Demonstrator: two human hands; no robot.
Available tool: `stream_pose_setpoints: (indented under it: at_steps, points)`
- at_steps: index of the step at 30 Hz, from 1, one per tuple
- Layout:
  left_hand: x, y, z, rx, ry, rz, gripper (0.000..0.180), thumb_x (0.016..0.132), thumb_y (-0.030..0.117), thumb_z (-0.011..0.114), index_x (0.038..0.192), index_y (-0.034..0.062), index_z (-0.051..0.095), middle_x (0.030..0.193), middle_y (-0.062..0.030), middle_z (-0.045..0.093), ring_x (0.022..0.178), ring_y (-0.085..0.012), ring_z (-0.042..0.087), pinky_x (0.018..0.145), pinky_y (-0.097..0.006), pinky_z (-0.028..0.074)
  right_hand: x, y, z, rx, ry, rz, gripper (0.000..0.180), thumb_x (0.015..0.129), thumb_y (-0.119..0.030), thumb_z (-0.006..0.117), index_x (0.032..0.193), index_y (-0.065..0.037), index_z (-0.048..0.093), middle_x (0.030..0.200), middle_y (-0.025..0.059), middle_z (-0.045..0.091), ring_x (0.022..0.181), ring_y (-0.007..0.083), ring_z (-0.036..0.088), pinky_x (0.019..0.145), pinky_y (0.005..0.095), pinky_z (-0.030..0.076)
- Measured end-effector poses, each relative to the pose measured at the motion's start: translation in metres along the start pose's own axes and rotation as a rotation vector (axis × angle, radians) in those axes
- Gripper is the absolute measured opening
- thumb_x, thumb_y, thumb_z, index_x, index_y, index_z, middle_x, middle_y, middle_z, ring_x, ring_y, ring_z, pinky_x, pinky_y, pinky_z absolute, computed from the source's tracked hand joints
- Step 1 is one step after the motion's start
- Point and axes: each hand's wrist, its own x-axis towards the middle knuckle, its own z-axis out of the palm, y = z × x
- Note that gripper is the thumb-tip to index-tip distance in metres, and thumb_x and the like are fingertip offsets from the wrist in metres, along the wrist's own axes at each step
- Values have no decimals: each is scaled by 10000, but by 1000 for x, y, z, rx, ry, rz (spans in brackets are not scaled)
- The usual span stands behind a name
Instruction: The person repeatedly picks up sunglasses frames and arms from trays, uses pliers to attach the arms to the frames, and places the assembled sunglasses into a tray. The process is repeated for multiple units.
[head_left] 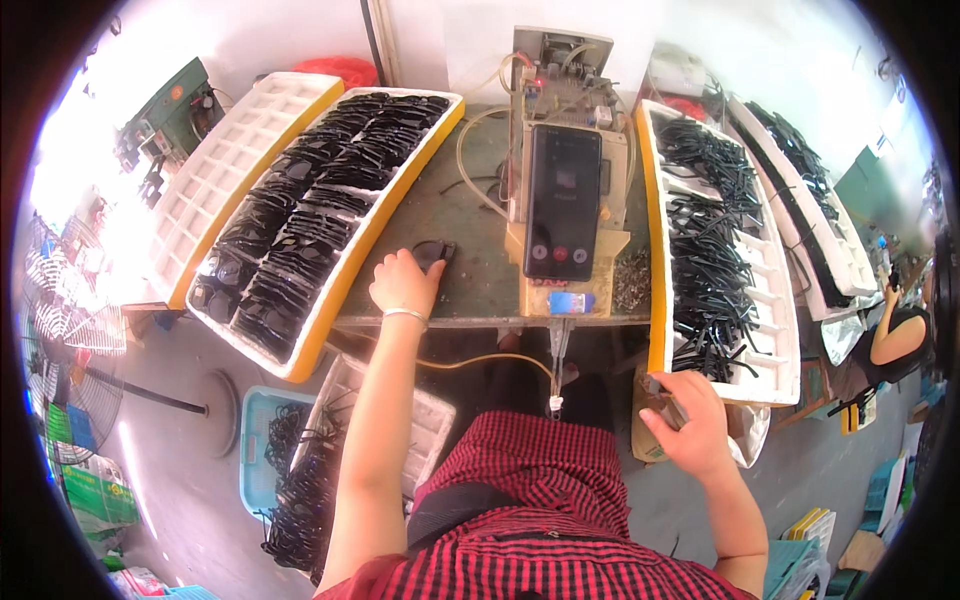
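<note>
Bench point(478, 285) with dull-green flat top, centre of frame. Left hand point(403, 285), left of centre: fingers loosely curled, thumb at flat black rounded piece point(434, 251) on bench; can't tell if gripped. Right hand point(692, 425), lower right: half-curled, thumb apart, beside yellow-sided white foam tray point(778, 345) holding thin black strips point(705, 250); can't tell if it's holding anything.

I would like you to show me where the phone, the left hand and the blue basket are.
Phone point(562, 215): head view, on its dark screen.
Left hand point(405, 284): head view, on its back.
Blue basket point(256, 450): head view, on its left wall.
</note>
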Motion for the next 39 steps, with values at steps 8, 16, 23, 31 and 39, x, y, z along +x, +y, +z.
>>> stream_pose_setpoints:
  at_steps: [8, 16, 23, 31, 39]
  points:
    - [-10, 22, -52, -511, 499, 417, 289, 885, 248, 649, 1066, 25, 617, 1060, -151, 618, 1007, -356, 564, 871, -455, 451, -23, -6, 18, 113, -56, -88, 400, 704, -111, 764, 1085, -52, 655, 945, 115, 654, 844, 316, 612, 769, 389, 496]
    - [28, 102, -111, -592, 549, 828, 399, 945, 365, 552, 1239, 102, 611, 1334, -180, 526, 1089, -396, 524, 1011, -483, 377, -42, -11, 36, 180, -84, -14, 376, 721, -136, 766, 1067, -35, 662, 945, 122, 655, 861, 312, 620, 760, 382, 498]
    - [33, 121, -104, -383, 530, 894, 505, 887, 479, 599, 1267, 146, 609, 1444, -144, 436, 1075, -390, 499, 1018, -474, 373, -76, -6, 53, 283, -107, 127, 407, 739, -169, 780, 1088, -10, 643, 928, 132, 655, 846, 314, 628, 755, 377, 500]
    - [6, 98, -103, -471, 505, 942, 403, 912, 395, 582, 1165, 86, 635, 1391, -157, 498, 1153, -344, 498, 1022, -445, 342, -84, -7, 60, 328, -141, 197, 396, 751, -163, 768, 1094, -11, 640, 929, 128, 653, 876, 317, 630, 777, 381, 500]
    - [36, 113, -103, -975, 360, 681, 301, 887, 163, 619, 1150, 21, 586, 1221, -164, 589, 1140, -308, 538, 995, -405, 385, -78, -9, 66, 301, -135, 170, 398, 763, -180, 759, 1105, -16, 638, 922, 118, 650, 878, 307, 627, 784, 383, 498]
